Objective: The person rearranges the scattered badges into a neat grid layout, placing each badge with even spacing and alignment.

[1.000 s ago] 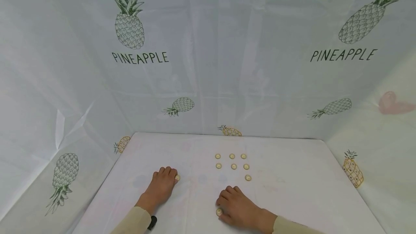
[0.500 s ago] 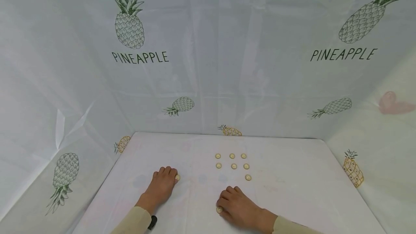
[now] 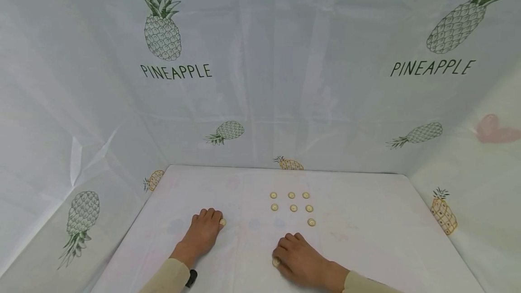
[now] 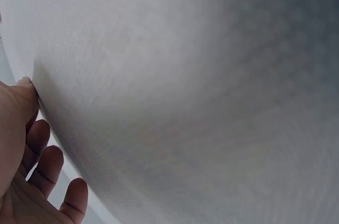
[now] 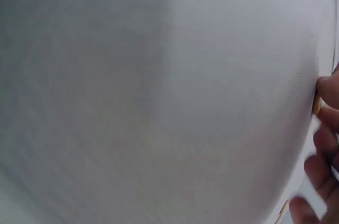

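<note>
Several round, pale yellow buttons lie on the white table; one button [image 3: 311,222] stands a little nearer to me than the two rows behind it. At the left, my left hand [image 3: 202,230] has its thumb and forefinger at another button [image 3: 223,222], which shows beside the fingertips. That button is hidden in the left wrist view, where the thumb and curled fingers [image 4: 48,166] reach down to the cloth. Closer to the front, my right hand [image 3: 300,259] pinches a button [image 3: 276,262]; its edge [image 5: 317,103] peeks out between thumb and forefinger in the right wrist view.
The table [image 3: 366,220] wears a white cloth with faint coloured patches. White sheeting [image 3: 268,80] printed with pineapples rises at the back and both sides. A dark band [image 3: 192,277] circles the left wrist.
The right hand's button has shifted slightly away from me, and the thumb has drawn in on it. My left hand and the other buttons stay where they were.
</note>
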A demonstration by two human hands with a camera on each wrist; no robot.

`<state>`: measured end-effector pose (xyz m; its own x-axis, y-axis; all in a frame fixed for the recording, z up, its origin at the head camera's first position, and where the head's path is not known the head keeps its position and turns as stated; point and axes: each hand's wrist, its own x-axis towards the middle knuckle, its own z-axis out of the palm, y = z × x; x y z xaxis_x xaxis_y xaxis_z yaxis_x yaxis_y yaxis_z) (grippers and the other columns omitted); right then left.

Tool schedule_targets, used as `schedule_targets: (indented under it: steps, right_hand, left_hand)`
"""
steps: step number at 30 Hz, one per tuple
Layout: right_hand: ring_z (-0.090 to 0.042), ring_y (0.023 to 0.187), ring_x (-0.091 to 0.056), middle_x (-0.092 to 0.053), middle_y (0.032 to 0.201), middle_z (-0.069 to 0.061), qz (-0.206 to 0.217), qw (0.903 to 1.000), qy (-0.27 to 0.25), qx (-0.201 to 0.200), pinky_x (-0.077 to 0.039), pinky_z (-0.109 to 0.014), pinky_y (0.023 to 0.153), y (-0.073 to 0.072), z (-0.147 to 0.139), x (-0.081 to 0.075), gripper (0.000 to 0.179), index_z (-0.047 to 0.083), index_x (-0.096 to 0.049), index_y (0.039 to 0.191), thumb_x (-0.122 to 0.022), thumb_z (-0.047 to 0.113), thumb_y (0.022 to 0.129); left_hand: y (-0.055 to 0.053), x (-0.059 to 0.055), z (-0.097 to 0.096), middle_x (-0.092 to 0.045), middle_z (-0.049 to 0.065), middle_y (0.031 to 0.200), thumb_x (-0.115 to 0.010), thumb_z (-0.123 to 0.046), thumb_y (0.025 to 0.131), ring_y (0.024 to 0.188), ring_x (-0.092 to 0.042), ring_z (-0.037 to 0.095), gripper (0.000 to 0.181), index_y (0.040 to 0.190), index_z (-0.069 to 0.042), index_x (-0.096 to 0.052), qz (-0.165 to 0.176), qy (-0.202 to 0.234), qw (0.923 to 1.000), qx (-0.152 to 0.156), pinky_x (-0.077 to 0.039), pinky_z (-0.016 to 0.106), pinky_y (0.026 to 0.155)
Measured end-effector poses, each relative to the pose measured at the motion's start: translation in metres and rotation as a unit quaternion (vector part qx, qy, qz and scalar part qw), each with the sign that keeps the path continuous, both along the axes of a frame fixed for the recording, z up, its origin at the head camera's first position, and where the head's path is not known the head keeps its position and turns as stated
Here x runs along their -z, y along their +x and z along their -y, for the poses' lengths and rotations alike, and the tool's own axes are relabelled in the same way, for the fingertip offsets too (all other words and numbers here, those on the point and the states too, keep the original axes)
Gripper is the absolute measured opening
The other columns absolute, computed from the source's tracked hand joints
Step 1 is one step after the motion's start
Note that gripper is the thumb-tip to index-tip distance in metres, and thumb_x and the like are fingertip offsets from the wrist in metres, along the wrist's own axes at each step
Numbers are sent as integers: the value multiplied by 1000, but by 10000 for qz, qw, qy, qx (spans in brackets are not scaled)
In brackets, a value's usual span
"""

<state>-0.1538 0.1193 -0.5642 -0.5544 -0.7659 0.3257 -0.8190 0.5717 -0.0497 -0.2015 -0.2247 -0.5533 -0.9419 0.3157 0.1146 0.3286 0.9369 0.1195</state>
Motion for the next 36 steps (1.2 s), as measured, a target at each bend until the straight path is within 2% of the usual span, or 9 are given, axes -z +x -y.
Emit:
schedule_targets:
  steps: [3,5,10,13,19,27,30,34,36]
  right_hand:
    - [-5,85,-45,-56,92,14,-158,9991,191,349,-39,-30,81,-1,1,-1,27,25,-65,94,-72,51,98]
    - [-7,86,-46,-56,92,13,-193,9986,231,428,-40,-32,83,-1,0,-2,32,24,-65,94,-71,56,96]
    - [-7,92,-47,-58,99,13,-207,9998,-19,52,-40,-33,87,-1,-3,-1,19,25,-67,104,-76,38,94]
    - [-6,92,-47,-57,98,15,-292,9994,-119,-130,-39,-32,88,-1,-5,0,16,26,-66,104,-77,31,93]
    - [-5,90,-46,-56,94,15,-404,9991,-47,-110,-39,-31,88,-3,-4,1,13,27,-67,99,-78,33,95]
    - [-6,91,-45,-57,94,15,-603,9981,59,-69,-39,-32,88,-4,-4,-1,24,27,-68,98,-83,44,90]
    - [-5,91,-45,-57,94,15,-499,9987,70,-78,-40,-32,87,-4,-3,-2,22,27,-69,97,-82,43,91]
    - [-4,90,-42,-55,93,16,-63,9999,130,4,-39,-31,86,-5,-1,-6,17,26,-68,96,-79,39,94]
    - [-4,89,-41,-53,92,17,-10,9999,138,44,-38,-30,86,-7,2,-7,16,26,-66,96,-78,37,94]
  left_hand:
    - [0,1,0,-57,1,103,-68,-26,104,95,-49,22,16,109,-14,-59,-19,0,10000,-2,-44,47,83]
    - [-1,1,0,-57,1,103,-68,-26,104,95,-49,22,16,109,-14,-59,-19,-5,10000,-3,-45,48,83]
    - [-1,3,0,-58,2,105,-68,-27,104,97,-51,23,17,110,-13,-59,-14,-45,10000,-10,-46,49,85]
    - [-2,4,1,-59,2,105,-68,-27,104,98,-51,24,17,110,-14,-59,-31,-74,10000,-17,-46,50,86]
    - [-1,4,1,-59,2,106,-69,-27,104,98,-51,23,17,110,-14,-59,-4,-43,10000,-31,-46,50,86]
    - [-1,2,0,-59,2,107,-70,-26,103,96,-50,22,18,110,-13,-59,-15,-46,10000,-56,-45,49,84]
    - [-2,3,0,-58,2,106,-69,-27,103,95,-50,22,18,110,-13,-59,-9,-68,10000,-64,-45,48,84]
    - [-2,4,0,-58,1,106,-69,-28,104,95,-49,21,18,110,-14,-59,13,-66,9999,-86,-46,49,85]
    - [-2,4,0,-58,2,105,-69,-28,103,95,-50,21,18,110,-14,-59,-3,-80,9999,-82,-46,49,84]
